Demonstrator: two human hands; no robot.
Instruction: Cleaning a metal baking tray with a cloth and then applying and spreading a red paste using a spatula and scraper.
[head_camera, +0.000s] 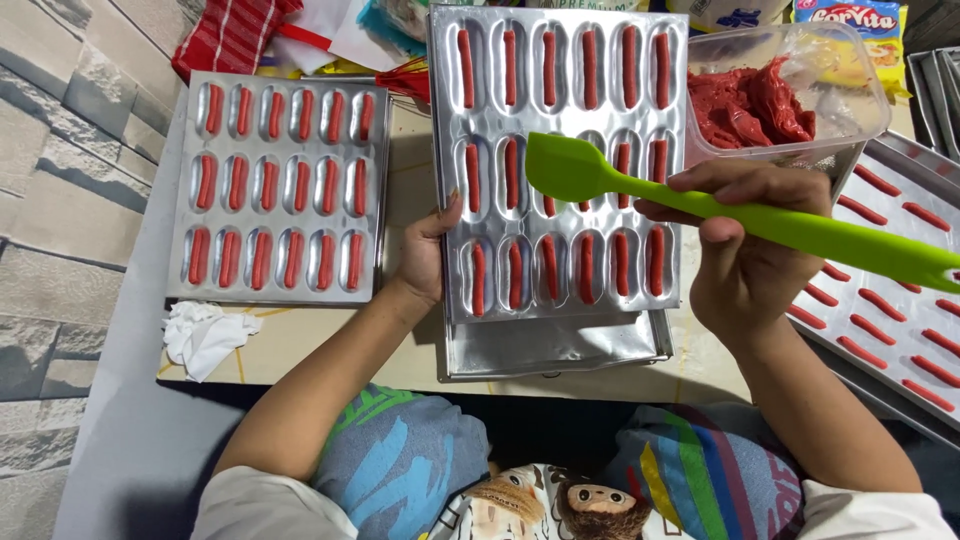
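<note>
Right hand holding green spatula over centre mould tray; left hand steadying the tray's edge.

Right hand (745, 250) raised above the tray, fingers curled tight round the handle of the green spatula (700, 205), thumb on top. Spatula long axis runs near-horizontal, slightly tilted: blade points left and a little up, hovering over the middle row; handle end runs off toward the right frame edge. Left hand (428, 255) lies flat against the left rim of the centre mould tray (560, 330), fingers loose, gripping nothing. Tray cavities hold red strips. Second filled tray (278, 185) well apart to the left; third tray (900, 310) close on the right. Tub of red dough (780, 95) just beyond the right hand. Crumpled tissue (205, 335) near table's front edge.
</note>
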